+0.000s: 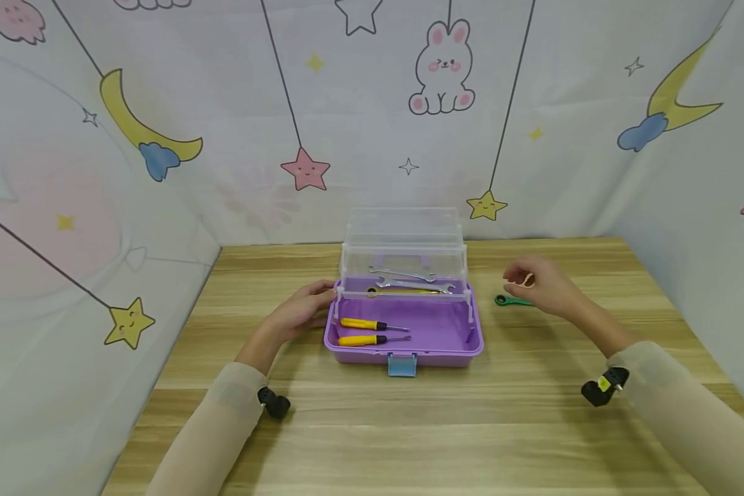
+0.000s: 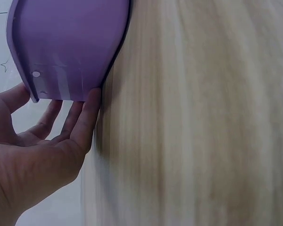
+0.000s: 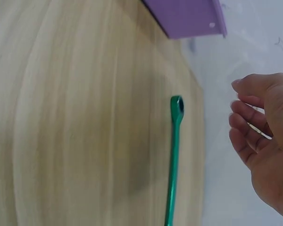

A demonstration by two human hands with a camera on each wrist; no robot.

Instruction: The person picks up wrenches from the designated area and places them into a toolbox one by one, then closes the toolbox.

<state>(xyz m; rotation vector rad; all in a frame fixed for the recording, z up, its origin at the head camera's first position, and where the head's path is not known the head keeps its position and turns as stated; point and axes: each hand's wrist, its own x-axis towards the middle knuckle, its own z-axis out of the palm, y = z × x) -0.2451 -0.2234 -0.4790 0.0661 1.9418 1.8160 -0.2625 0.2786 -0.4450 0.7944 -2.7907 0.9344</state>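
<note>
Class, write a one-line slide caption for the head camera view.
Left hand touches an open purple toolbox while the right hand hovers above a green wrench.

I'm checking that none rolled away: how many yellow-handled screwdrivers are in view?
2. Both lie side by side in the bottom of the purple toolbox, one just behind the other. More could be hidden under the raised clear tray.

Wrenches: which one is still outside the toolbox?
The green wrench, lying on the table right of the purple toolbox, just under the right hand. The silver wrenches lie in the clear upper tray.
</note>
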